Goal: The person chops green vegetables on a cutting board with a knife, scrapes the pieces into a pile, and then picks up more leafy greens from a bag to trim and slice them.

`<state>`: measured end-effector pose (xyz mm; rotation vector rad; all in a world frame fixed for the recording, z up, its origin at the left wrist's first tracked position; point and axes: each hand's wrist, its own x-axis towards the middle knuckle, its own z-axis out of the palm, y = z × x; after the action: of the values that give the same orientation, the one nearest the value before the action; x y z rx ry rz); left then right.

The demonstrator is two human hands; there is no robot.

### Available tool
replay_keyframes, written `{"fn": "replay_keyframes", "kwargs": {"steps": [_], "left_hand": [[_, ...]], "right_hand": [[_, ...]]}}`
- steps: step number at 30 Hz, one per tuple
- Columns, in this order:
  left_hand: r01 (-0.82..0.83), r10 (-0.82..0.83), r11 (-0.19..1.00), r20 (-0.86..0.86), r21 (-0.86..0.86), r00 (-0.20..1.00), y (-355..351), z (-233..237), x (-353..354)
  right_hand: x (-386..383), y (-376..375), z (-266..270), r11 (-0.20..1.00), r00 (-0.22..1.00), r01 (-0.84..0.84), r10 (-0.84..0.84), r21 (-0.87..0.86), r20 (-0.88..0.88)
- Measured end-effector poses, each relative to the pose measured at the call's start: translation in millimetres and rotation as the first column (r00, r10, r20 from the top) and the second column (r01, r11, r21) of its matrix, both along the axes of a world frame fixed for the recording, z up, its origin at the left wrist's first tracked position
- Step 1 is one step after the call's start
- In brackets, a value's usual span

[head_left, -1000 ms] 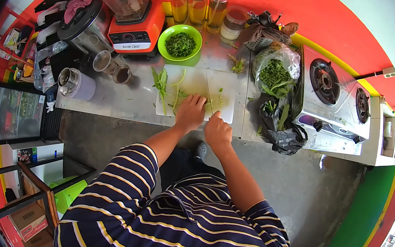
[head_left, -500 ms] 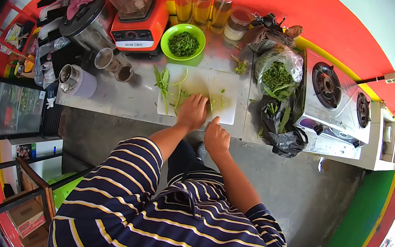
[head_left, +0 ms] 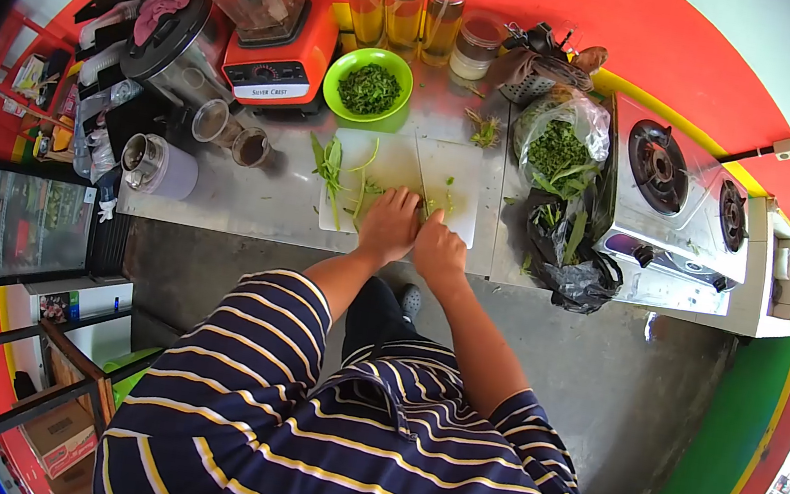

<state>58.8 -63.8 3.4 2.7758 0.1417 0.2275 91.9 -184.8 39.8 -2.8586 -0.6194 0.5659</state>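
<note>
My left hand point(head_left: 390, 224) rests on a white cutting board point(head_left: 466, 191), its fingers curled down over green stems point(head_left: 361, 187). My right hand point(head_left: 441, 251) is closed around the handle of a knife, close against the left fingertips. The knife blade point(head_left: 422, 178) points away from me across the board; its handle is hidden in my fist. Leafy greens point(head_left: 328, 165) lie at the board's left side. Small cut bits are scattered to the right of the blade. Behind the board, a green bowl point(head_left: 400, 110) holds chopped greens point(head_left: 368, 90).
A red blender point(head_left: 284, 70), several pump bottles point(head_left: 403, 11) and a lidded jar point(head_left: 476, 46) line the back. To the right are a bag of greens point(head_left: 560, 149), a black plastic bag point(head_left: 577, 278) and a gas stove point(head_left: 631, 220). A lilac container point(head_left: 168, 170) and glass cups stand left.
My right hand has moved up and forward, bringing the knife handle closer to my left fingers. My left hand stays over the stems. The whole view has shifted slightly.
</note>
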Motion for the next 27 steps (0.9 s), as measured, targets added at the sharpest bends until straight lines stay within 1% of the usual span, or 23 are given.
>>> {"fn": "replay_keyframes", "kwargs": {"steps": [1,3,4,6,10,12,13,16,18,19,21,24,25,27], "left_hand": [[-0.002,0.002,1.0,0.003,-0.002,1.0,0,-3,0],[0.014,0.001,0.995,0.15,-0.096,0.989,2,-7,1],[0.006,0.009,0.995,0.15,-0.096,0.989,3,-7,0],[0.021,0.027,0.974,0.205,-0.227,0.978,3,-6,-1],[0.025,0.026,0.974,0.22,-0.223,0.975,4,-5,-2],[0.035,0.01,0.976,0.204,-0.217,0.979,5,-4,-2],[0.034,0.012,0.976,0.207,-0.215,0.978,6,-4,-2],[0.044,0.004,0.976,0.223,-0.212,0.975,7,-6,-4],[0.04,0.02,0.963,0.217,-0.268,0.976,7,-5,-3],[0.044,0.017,0.962,0.219,-0.27,0.976,7,-5,-3],[0.031,0.023,0.956,0.181,-0.292,0.983,7,-4,-3],[0.015,0.052,0.957,0.22,-0.29,0.974,5,-3,-5],[0.016,0.049,0.957,0.216,-0.29,0.975,5,-3,-5],[0.025,0.048,0.952,0.229,-0.306,0.972,5,-3,-6]], "right_hand": [[0,-2,3,1.0,1.0,-0.002,0.002,-0.002,0.003],[-1,-3,6,1.0,1.0,-0.014,0.014,0.018,0.008],[-6,-4,5,1.0,1.0,-0.022,0.022,0.018,0.008],[-20,-8,2,0.999,0.998,0.045,-0.044,0.006,-0.044],[-18,-3,0,0.996,0.995,0.07,-0.065,0.06,-0.074],[-4,-3,2,0.999,0.998,0.007,-0.004,0.045,-0.062],[-4,-4,3,0.999,0.998,0.004,-0.002,0.047,-0.059],[-16,-6,8,0.998,0.996,0.039,-0.036,0.045,-0.077],[-24,-6,12,0.996,0.987,0.089,-0.085,0.027,-0.134],[-23,-6,8,0.995,0.987,0.093,-0.089,0.024,-0.133],[-18,-3,2,1.0,1.0,-0.006,0.005,-0.018,-0.027],[-6,-5,5,0.999,0.999,-0.042,0.042,0.013,-0.017],[-8,-7,8,0.999,0.999,-0.039,0.04,0.014,-0.021],[-14,-10,13,1.0,0.994,0.02,-0.019,0.012,-0.103]]}}
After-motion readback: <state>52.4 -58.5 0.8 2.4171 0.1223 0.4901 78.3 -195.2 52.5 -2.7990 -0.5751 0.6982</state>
